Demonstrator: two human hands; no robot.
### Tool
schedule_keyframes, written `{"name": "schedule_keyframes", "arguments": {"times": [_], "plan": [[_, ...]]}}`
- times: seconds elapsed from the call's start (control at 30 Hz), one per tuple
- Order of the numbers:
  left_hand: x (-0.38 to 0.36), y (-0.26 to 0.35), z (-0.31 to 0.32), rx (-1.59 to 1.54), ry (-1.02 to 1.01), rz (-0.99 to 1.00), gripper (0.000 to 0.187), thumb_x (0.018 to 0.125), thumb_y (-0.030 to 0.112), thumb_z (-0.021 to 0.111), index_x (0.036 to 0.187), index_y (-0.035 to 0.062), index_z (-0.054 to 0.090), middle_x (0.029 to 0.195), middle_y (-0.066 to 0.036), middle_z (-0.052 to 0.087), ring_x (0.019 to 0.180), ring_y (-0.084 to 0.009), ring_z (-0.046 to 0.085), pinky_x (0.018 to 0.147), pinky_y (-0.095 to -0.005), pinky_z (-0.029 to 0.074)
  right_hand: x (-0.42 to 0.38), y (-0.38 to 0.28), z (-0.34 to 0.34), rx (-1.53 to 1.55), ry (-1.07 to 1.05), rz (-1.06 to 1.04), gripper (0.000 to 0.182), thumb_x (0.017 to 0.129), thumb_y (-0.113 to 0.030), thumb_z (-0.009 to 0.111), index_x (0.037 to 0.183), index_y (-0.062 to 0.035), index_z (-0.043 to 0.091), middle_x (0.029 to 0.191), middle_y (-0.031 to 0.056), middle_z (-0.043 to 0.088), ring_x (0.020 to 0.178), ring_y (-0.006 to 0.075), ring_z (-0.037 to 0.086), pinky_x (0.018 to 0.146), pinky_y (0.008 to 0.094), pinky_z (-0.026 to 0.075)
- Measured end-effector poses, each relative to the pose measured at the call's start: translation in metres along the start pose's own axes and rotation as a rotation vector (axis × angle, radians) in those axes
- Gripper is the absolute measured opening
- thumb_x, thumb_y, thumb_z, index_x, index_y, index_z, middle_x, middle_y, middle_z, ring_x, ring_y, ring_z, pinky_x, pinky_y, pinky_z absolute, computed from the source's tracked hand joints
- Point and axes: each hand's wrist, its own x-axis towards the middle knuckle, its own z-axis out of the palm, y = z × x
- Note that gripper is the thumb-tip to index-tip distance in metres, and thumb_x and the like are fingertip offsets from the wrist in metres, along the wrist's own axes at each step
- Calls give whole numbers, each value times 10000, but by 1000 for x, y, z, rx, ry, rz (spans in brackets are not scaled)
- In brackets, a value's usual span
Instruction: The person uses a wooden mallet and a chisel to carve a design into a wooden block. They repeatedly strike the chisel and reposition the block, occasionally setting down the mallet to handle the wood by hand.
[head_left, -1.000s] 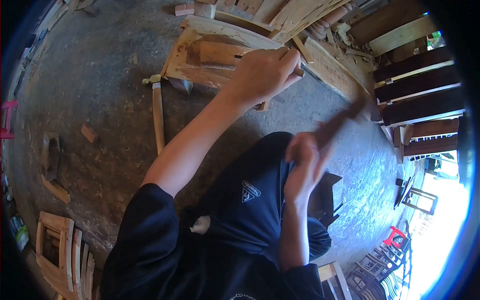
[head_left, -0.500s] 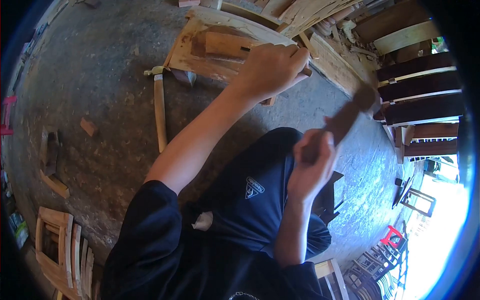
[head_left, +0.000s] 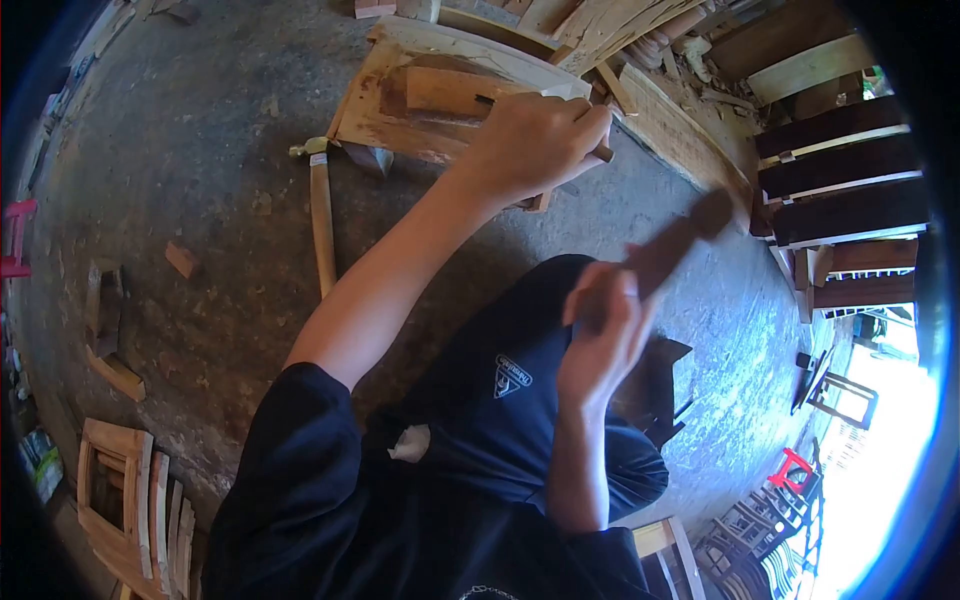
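My left hand [head_left: 545, 140] is closed around a chisel, held low against the workpiece. Its brown handle end [head_left: 603, 153] sticks out of the fist; most of the blade is hidden by my fingers. Under and beyond that hand lies a wooden block [head_left: 445, 90] on a low, stained wooden bench [head_left: 385, 120]. In my right hand [head_left: 600, 340] is a dark wooden mallet [head_left: 665, 250], blurred by motion. Its far end is raised to the right of the chisel handle, apart from it.
A hammer [head_left: 320, 215] leans against the bench's near left corner. Wood offcuts [head_left: 183, 260] lie on the floor at left, with chair-like frames [head_left: 110, 490] below. Planks [head_left: 690, 140] and dark slats [head_left: 840, 180] fill the upper right. A red stool [head_left: 792, 468] stands lower right.
My right hand and the mallet have swung slightly left, closer to the chisel handle. My left hand has shifted only a little and keeps its grip.
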Motion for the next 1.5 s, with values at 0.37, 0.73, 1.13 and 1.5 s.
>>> {"name": "schedule_keyframes", "arguments": {"times": [0.37, 0.73, 1.13, 1.5], "plan": [[-1, 4, -13, -37, -122, -50, 267, 809, 184, 833, 938, 154, 602, 805, -3, 700, 711, -245, 711, 598, -381, 541, -15, -1, 8, -13, -88, 10, 340, 1083, -189, 564, 1332, -29, 396, 998, 109, 617, 770, 137, 566, 644, 287, 478], [-3, -3, -10, -78, -94, -9, 237, 825, 214, 813, 894, 165, 592, 775, 5, 684, 686, -253, 699, 600, -385, 536, -15, 12, 27, 60, 114, -44, 445, 1113, -322, 483, 1416, -7, 399, 930, 119, 614, 688, 154, 549, 589, 262, 439], [-2, -4, -14, -108, -114, 1, 230, 814, 186, 811, 876, 156, 591, 774, 0, 685, 699, -246, 706, 590, -393, 536, -26, 20, 26, 19, -47, 113, 371, 1102, -263, 506, 1386, -42, 414, 897, 77, 605, 649, 96, 500, 552, 238, 394], [-2, -13, -23, -104, -194, 53, 221, 819, 168, 809, 892, 134, 604, 765, 2, 690, 702, -251, 712, 602, -404, 549, -33, 14, 36, -23, -136, 149, 461, 1115, -328, 477, 1437, -17, 370, 942, 115, 611, 583, 113, 468, 510, 229, 365]]}}
